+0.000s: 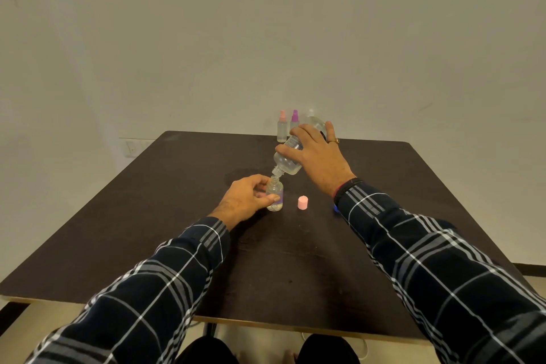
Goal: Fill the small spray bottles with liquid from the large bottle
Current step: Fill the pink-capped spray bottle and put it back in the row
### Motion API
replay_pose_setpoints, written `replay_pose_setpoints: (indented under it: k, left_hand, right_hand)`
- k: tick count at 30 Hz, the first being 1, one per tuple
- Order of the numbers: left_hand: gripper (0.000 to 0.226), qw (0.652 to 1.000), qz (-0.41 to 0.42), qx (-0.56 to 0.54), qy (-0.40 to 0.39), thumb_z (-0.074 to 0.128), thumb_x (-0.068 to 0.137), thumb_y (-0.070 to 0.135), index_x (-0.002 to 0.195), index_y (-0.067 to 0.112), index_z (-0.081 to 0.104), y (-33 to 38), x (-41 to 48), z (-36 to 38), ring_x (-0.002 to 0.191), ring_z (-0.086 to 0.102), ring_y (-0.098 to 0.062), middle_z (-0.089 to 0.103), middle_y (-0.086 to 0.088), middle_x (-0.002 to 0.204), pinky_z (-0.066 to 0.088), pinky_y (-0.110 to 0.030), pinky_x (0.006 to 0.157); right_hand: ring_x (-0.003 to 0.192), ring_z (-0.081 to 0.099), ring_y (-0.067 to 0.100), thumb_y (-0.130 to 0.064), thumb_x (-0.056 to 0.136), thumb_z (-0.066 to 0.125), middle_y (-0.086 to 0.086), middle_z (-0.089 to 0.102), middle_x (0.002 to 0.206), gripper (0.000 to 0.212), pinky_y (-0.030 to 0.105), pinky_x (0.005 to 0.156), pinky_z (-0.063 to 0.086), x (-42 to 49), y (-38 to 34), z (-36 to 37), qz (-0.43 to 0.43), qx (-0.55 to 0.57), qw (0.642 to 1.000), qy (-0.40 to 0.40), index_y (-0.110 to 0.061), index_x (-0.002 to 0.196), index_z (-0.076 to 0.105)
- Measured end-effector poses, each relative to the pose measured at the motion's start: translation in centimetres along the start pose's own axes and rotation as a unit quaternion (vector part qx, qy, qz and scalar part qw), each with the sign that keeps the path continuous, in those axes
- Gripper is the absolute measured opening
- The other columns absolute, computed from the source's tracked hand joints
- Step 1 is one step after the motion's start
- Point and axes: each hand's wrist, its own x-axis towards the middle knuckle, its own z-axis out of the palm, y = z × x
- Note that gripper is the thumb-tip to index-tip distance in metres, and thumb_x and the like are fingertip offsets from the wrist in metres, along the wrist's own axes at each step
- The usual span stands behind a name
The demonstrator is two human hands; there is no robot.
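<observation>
Head view is showing your left hand (245, 198) gripping the uncapped small spray bottle (274, 196), which is standing upright on the dark worktop (147, 216) near its middle. Your left fingers (267, 200) are curling around the bottle body, with the thumb pressing on its near side.

Your right hand (319, 156) is holding the large bottle (288, 158) tilted neck-down, with its fingers (288, 151) clamping over the clear body from above. The nozzle of the large bottle is sitting directly over the open mouth of the small spray bottle. You cannot tell whether the two are touching or whether liquid is flowing.

A pink cap (302, 203) is standing on the worktop just to the right of the small spray bottle, apart from it. A pink-topped spray bottle (282, 127) and a purple-topped spray bottle (294, 121) are standing side by side at the far edge, behind the large bottle. A small blue item (336, 208) is showing partly beneath your right sleeve.
</observation>
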Motion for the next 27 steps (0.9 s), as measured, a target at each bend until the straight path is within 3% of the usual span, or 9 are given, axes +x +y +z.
replay_pose_setpoints:
  k: [5,11,18,27]
  left_hand:
    - [0.045,1.0,0.007,-0.003,0.001,0.077,0.088,0.027,0.129,0.025,0.059,-0.07,-0.07,0.02,0.094,0.065,-0.002,0.067,0.014,0.107,0.049,-0.015,0.079]
    - [0.044,1.0,0.009,-0.004,0.001,0.077,0.088,0.027,0.129,0.024,0.06,-0.03,-0.05,0.08,0.095,0.065,-0.002,0.067,0.012,0.109,0.051,-0.02,0.087]
    - [0.044,1.0,0.009,0.003,-0.001,0.076,0.089,0.027,0.13,0.024,0.059,-0.03,0.05,0.0,0.095,0.065,-0.002,0.068,0.011,0.11,0.049,-0.017,0.082]
    - [0.044,1.0,0.006,0.0,-0.002,0.077,0.088,0.027,0.129,0.025,0.06,-0.06,0.12,0.08,0.096,0.065,-0.004,0.068,0.011,0.109,0.053,-0.027,0.095]
  right_hand:
    - [0.14,0.034,0.033,-0.009,0.072,0.084,0.014,0.043,0.144,0.076,0.074,0.109,0.019,0.02,0.1,0.18,0.0,0.0,1.0,0.004,-0.036,0.135,0.051]
    - [0.141,0.032,0.034,-0.009,0.074,0.083,0.013,0.042,0.145,0.076,0.074,0.11,0.018,0.0,-0.06,0.03,-0.002,-0.007,1.0,0.001,-0.037,0.136,0.049]
    - [0.142,0.03,0.034,-0.012,0.075,0.083,0.013,0.04,0.147,0.077,0.073,0.11,0.017,0.09,-0.07,-0.14,-0.002,-0.01,1.0,-0.008,-0.038,0.138,0.047]
    - [0.141,0.031,0.034,-0.012,0.074,0.084,0.013,0.041,0.146,0.077,0.073,0.11,0.016,0.12,-0.11,-0.14,-0.005,-0.008,1.0,-0.001,-0.038,0.137,0.048]
